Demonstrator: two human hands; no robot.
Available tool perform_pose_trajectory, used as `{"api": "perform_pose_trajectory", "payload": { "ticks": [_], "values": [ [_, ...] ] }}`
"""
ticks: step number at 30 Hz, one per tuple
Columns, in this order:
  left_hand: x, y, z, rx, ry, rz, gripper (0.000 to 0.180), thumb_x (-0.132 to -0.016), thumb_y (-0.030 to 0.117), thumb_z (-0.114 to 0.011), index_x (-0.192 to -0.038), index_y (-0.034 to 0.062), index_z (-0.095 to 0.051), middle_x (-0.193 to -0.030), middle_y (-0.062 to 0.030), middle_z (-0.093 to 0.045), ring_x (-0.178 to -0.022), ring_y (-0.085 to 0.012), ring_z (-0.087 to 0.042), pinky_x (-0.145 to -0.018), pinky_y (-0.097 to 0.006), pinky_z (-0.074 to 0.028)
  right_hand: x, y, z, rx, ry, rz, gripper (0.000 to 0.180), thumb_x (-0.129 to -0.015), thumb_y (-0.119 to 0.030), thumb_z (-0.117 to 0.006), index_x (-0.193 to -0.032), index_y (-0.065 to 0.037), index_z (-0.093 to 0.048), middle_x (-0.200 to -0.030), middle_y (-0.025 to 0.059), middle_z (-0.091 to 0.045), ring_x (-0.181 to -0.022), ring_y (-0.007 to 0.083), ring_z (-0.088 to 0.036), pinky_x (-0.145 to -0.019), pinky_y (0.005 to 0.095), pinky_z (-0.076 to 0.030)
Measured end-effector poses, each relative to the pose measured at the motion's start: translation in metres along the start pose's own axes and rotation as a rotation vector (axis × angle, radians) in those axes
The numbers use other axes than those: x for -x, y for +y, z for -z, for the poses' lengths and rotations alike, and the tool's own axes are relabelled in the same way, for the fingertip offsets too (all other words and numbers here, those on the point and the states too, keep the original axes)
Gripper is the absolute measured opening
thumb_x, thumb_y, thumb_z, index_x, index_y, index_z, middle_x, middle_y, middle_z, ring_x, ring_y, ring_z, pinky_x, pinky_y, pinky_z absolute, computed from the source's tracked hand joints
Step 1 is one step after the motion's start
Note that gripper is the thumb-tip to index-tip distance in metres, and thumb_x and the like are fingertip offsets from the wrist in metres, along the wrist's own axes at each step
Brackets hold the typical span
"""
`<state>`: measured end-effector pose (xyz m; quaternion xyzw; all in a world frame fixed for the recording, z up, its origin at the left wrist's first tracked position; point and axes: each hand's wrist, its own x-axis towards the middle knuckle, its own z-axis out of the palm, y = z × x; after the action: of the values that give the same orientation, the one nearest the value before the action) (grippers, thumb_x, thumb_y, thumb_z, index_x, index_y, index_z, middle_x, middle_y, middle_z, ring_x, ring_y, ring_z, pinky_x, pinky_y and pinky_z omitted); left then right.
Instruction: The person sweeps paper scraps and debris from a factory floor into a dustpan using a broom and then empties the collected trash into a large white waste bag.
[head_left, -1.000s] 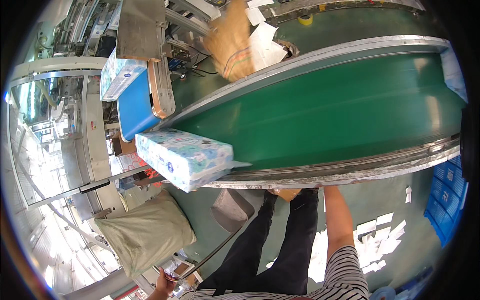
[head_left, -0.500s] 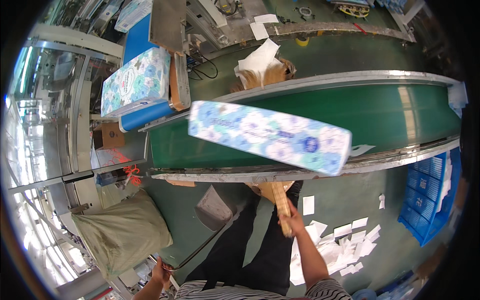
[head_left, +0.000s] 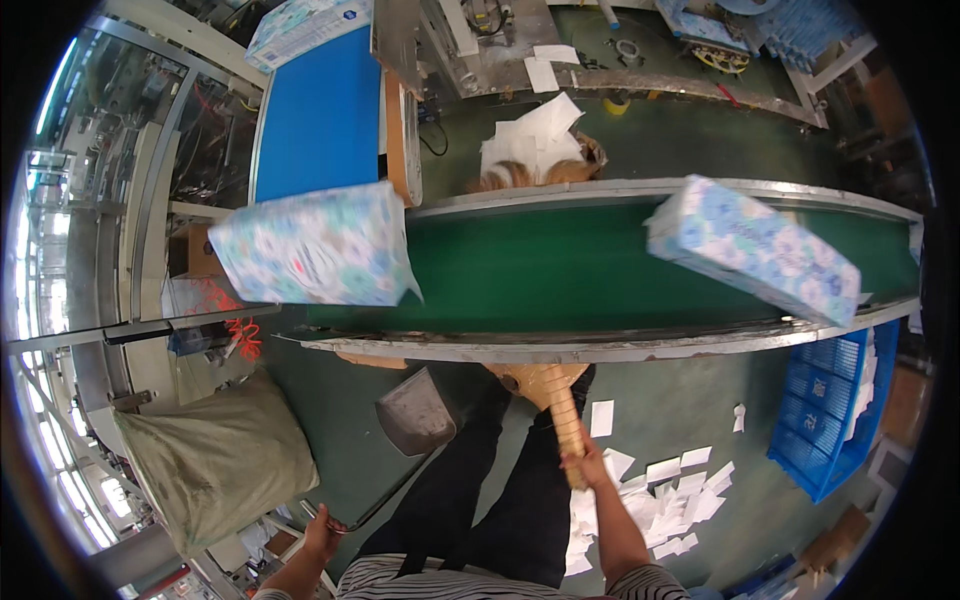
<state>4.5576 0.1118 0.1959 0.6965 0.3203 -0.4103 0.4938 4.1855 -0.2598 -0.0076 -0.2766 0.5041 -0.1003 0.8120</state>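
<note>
My right hand (head_left: 592,466) is closed round the pale yellow, ringed handle of a broom (head_left: 563,405). The broom runs under the green conveyor, which hides its middle, and brown bristles show past the far rail against crumpled white paper sheets (head_left: 535,140). Down at the left, my left hand (head_left: 322,533) grips the thin bent metal handle of a dustpan (head_left: 416,412). The grey pan rests on the floor just left of my legs.
A green conveyor (head_left: 530,270) crosses ahead, carrying a flowered tissue pack (head_left: 755,250). Another pack (head_left: 315,245) is at its left end, below a blue belt (head_left: 320,120). White papers (head_left: 660,505) litter the floor beside a blue crate (head_left: 815,410). A greenish sack (head_left: 220,460) stands left.
One tissue pack has travelled right along the green conveyor. The other has come off the blue belt onto the conveyor's left end. Both hands keep their grips; the view has shifted slightly.
</note>
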Motion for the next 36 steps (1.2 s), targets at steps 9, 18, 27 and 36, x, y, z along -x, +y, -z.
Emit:
{"api": "perform_pose_trajectory", "payload": {
  "ticks": [9,18,27,36],
  "values": [
    [0.010,-0.006,-0.005,0.056,-0.018,0.042,0.043,-0.088,0.038,-0.045,-0.056,0.0096,-0.044,-0.052,-0.0060,-0.045,-0.055,-0.0212,-0.046,-0.060,-0.035,-0.040,-0.010,-0.035,0.067,-0.032,0.048,-0.020,0.077,-0.063,0.007,-0.062,-0.132,-0.009,-0.033,-0.106,0.0056,-0.054,-0.082,0.0151,-0.054,-0.064,0.0282,-0.049],
    [0.012,-0.015,-0.035,0.000,-0.008,0.067,0.042,-0.085,0.039,-0.051,-0.057,0.0089,-0.043,-0.053,-0.0073,-0.046,-0.055,-0.0215,-0.048,-0.062,-0.037,-0.043,-0.003,-0.045,0.069,-0.483,0.326,0.255,0.066,-0.070,-0.008,-0.062,-0.129,-0.011,-0.032,-0.088,0.0106,-0.053,-0.071,0.0199,-0.054,-0.056,0.0306,-0.049],
    [0.025,-0.016,-0.045,-0.101,0.006,0.030,0.040,-0.086,0.037,-0.051,-0.059,0.0076,-0.044,-0.055,-0.0079,-0.047,-0.056,-0.0222,-0.048,-0.063,-0.037,-0.042,-0.110,-0.069,0.100,-0.095,0.146,0.064,0.061,-0.070,-0.004,-0.065,-0.125,-0.003,-0.038,-0.106,0.0117,-0.052,-0.084,0.0207,-0.056,-0.060,0.0320,-0.051],
    [0.037,-0.032,-0.069,-0.086,0.046,0.048,0.042,-0.088,0.036,-0.047,-0.059,0.0063,-0.049,-0.056,-0.0091,-0.049,-0.062,-0.0239,-0.050,-0.069,-0.038,-0.041,-0.275,-0.071,0.078,0.812,0.275,0.213,0.045,-0.075,-0.010,-0.062,-0.115,0.000,-0.045,-0.108,0.0113,-0.054,-0.093,0.0270,-0.055,-0.075,0.0345,-0.046]
  ]
}}
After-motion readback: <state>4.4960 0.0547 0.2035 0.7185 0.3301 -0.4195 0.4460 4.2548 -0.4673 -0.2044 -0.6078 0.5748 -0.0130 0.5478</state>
